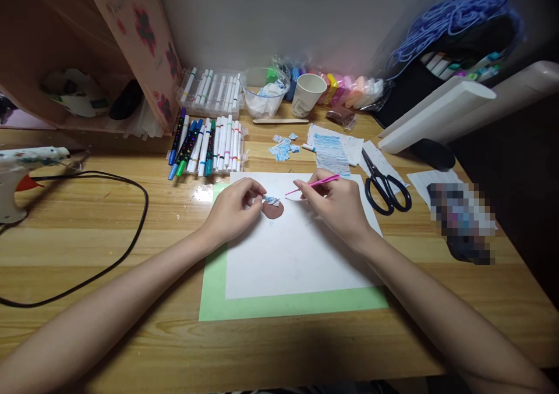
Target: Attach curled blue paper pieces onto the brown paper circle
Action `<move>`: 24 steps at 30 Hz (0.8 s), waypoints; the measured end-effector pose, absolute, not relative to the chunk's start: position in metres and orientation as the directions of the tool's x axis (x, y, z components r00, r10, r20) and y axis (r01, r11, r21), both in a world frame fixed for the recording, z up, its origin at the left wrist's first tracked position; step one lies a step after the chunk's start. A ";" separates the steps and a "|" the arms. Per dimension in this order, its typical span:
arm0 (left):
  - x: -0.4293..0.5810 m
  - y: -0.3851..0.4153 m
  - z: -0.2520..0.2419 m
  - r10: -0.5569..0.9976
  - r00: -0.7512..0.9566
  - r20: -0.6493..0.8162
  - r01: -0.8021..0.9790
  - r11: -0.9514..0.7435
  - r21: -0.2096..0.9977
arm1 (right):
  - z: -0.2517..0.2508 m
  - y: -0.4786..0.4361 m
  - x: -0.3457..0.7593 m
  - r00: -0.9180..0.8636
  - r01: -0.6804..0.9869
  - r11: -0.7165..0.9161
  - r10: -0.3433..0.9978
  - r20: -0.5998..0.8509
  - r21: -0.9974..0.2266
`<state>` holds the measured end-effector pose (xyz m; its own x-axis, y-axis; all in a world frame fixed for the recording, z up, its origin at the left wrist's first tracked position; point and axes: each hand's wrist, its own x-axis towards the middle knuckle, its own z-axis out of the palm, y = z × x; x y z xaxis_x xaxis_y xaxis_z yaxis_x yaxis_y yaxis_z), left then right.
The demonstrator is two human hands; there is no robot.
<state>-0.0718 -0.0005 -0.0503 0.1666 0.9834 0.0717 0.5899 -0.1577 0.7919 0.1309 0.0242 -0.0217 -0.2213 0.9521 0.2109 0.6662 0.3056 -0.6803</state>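
A white sheet lies on a green sheet on the wooden desk. Near its top edge sits a flat brown clay piece. My left hand is closed, pinching a small blue-scribbled paper scrap right above the clay. My right hand is closed on a thin pink tool, whose tip points left toward the scrap. More blue paper scraps lie behind, beside a blue-coloured paper strip.
Black scissors lie right of the sheet. Markers sit in trays behind, with a plastic bowl, a paper cup and clay packs. A glue gun and its black cable lie at left.
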 end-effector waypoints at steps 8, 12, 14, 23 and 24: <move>-0.071 0.000 -0.048 0.982 0.176 0.068 0.597 -0.162 0.786 | -0.034 0.027 0.126 -0.221 0.548 0.156 0.975 0.037 -0.822; -0.071 0.000 -0.050 0.982 0.175 0.071 0.594 -0.163 0.788 | -0.033 0.028 0.126 -0.230 0.506 0.126 0.973 0.007 -0.853; -0.072 0.000 -0.050 0.982 0.176 0.076 0.589 -0.166 0.791 | -0.033 0.029 0.128 -0.208 0.524 0.139 0.978 0.032 -0.840; -0.069 0.006 -0.044 0.971 0.224 0.080 0.611 -0.204 0.765 | -0.040 0.030 0.130 -0.243 0.436 0.107 0.970 -0.003 -0.894; -0.067 0.009 -0.042 0.967 0.247 0.067 0.629 -0.213 0.747 | -0.040 0.030 0.130 -0.241 0.405 0.086 0.970 -0.016 -0.910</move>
<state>-0.0667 0.0087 -0.0421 0.2472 0.9666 0.0670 0.6293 -0.2127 0.7475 0.1297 0.0301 -0.0399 -0.2411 0.9704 -0.0156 0.4046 0.0859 -0.9104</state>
